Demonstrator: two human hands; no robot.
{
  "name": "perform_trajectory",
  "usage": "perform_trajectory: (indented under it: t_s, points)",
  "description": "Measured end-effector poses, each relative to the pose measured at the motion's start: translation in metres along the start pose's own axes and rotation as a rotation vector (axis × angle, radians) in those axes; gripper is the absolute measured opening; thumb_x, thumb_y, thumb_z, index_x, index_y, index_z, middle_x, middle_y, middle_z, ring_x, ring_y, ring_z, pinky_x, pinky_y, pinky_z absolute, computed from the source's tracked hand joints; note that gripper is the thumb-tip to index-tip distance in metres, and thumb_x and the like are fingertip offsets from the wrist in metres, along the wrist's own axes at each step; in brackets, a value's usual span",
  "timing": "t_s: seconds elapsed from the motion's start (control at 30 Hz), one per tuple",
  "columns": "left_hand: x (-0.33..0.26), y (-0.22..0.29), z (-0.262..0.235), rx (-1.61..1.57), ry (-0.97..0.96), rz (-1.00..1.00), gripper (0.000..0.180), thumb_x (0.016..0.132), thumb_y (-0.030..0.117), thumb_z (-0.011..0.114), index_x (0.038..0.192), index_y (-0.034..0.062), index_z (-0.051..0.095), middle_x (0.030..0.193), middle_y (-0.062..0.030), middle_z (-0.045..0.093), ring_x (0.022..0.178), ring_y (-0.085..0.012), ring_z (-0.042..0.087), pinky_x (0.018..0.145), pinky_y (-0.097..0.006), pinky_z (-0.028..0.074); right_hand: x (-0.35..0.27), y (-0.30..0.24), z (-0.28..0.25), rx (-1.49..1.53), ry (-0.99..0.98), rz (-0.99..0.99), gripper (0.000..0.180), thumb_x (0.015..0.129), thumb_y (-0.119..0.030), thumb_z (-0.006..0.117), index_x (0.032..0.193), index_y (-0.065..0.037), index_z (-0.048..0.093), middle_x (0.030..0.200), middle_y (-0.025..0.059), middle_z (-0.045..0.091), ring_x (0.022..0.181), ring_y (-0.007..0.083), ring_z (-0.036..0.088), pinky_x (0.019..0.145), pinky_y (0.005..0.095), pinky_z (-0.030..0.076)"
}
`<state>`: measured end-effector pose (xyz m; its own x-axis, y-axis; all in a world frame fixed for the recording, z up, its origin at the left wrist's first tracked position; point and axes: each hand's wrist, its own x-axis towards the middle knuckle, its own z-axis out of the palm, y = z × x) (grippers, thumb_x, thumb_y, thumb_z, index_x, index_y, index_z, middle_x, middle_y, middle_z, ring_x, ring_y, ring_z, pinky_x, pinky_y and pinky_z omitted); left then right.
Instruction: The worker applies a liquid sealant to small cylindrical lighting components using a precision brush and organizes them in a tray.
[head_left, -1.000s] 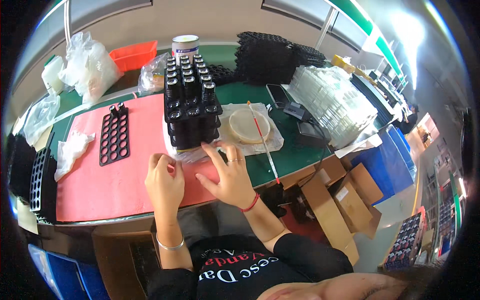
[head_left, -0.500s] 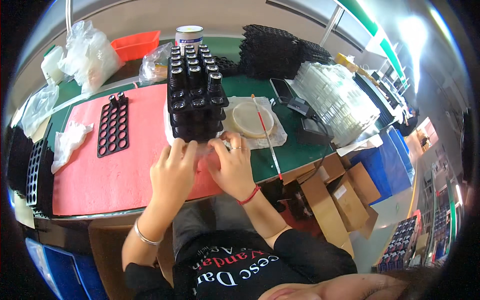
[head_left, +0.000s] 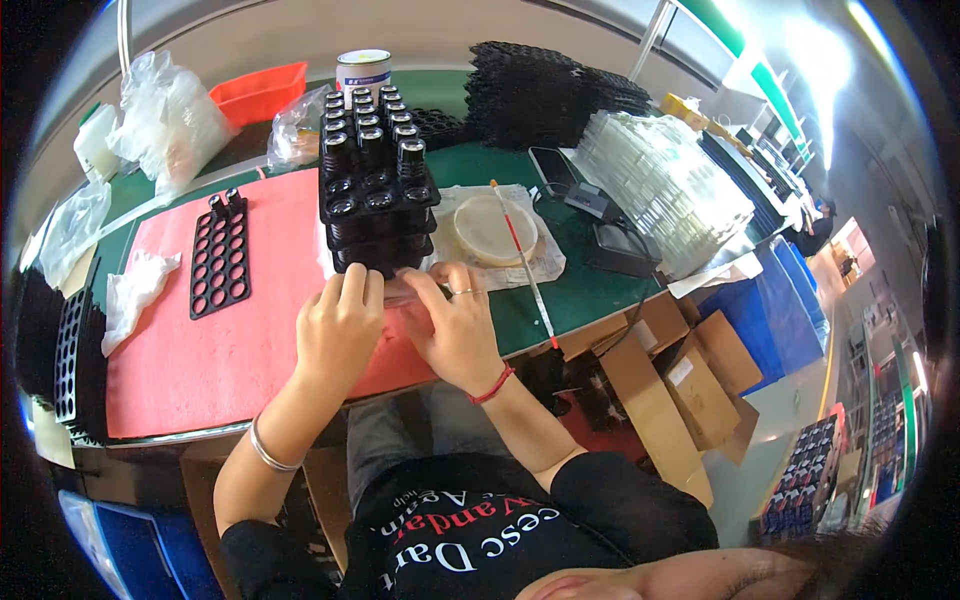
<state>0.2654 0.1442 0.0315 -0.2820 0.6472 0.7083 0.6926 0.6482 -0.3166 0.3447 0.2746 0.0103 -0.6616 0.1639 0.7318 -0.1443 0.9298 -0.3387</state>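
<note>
My left hand and my right hand meet at the near foot of a stack of black plastic trays. Fingers of both are bent inward, closed around something pale and see-through that I cannot make out. In the stack's top tray stand several black cylinders with shiny ends; its nearest holes carry none. To the left, a flat black tray with rows of round holes lies on the pink mat, with two small cylinders at its far end.
Right of the stack lie a round pale dish, a red-and-white stick and a phone. Clear trays and black trays are piled behind. A tin, a red bin and plastic bags stand at the back.
The whole view has shifted slightly, with the table sitting a little further left. Both hands stay together at the stack's foot; the left fingers have drawn closer to the trays.
</note>
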Motion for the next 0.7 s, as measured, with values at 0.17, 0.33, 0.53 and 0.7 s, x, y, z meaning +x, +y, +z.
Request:
perform_trajectory:
  t_s: [0.17, 0.33, 0.53, 0.7]
  points:
    - [-0.002, 0.000, -0.001, -0.061, 0.000, 0.010, 0.011, 0.066, 0.014, 0.056, 0.072, 0.0097, 0.047, 0.071, -0.0013, 0.042, 0.063, -0.0122, 0.053, 0.050, -0.024, 0.048, -0.002, 0.004, 0.002, -0.068, -0.023, -0.001, 0.046, 0.067, -0.011, 0.066, 0.112, -0.015, 0.057, 0.096, 0.0092, 0.048, 0.093, 0.0280, 0.047, 0.081, 0.0398, 0.037]
    - [-0.002, -0.003, -0.002, -0.175, 0.039, 0.068, 0.011, 0.068, 0.014, 0.055, 0.075, 0.0093, 0.047, 0.075, -0.0016, 0.044, 0.064, -0.0123, 0.054, 0.050, -0.026, 0.049, 0.001, 0.002, 0.001, -0.099, -0.034, 0.032, 0.043, 0.067, -0.011, 0.065, 0.109, -0.015, 0.058, 0.096, 0.0090, 0.049, 0.093, 0.0280, 0.048, 0.081, 0.0401, 0.037]
    - [-0.012, -0.003, -0.001, -0.138, -0.055, 0.035, 0.011, 0.073, 0.013, 0.054, 0.082, 0.0102, 0.048, 0.075, -0.0004, 0.049, 0.058, -0.0121, 0.056, 0.046, -0.026, 0.048, 0.001, 0.006, 0.007, -0.073, -0.036, 0.043, 0.040, 0.067, -0.007, 0.063, 0.106, -0.016, 0.058, 0.096, 0.0103, 0.050, 0.092, 0.0295, 0.049, 0.080, 0.0410, 0.038]
    - [-0.018, -0.002, 0.001, -0.202, -0.052, -0.013, 0.012, 0.074, 0.012, 0.054, 0.085, 0.0094, 0.050, 0.074, -0.0016, 0.050, 0.056, -0.0145, 0.058, 0.045, -0.027, 0.047, 0.000, 0.006, 0.000, 0.063, -0.154, -0.035, 0.044, 0.069, -0.008, 0.062, 0.111, -0.017, 0.057, 0.095, 0.0124, 0.051, 0.085, 0.0297, 0.054, 0.074, 0.0411, 0.043]
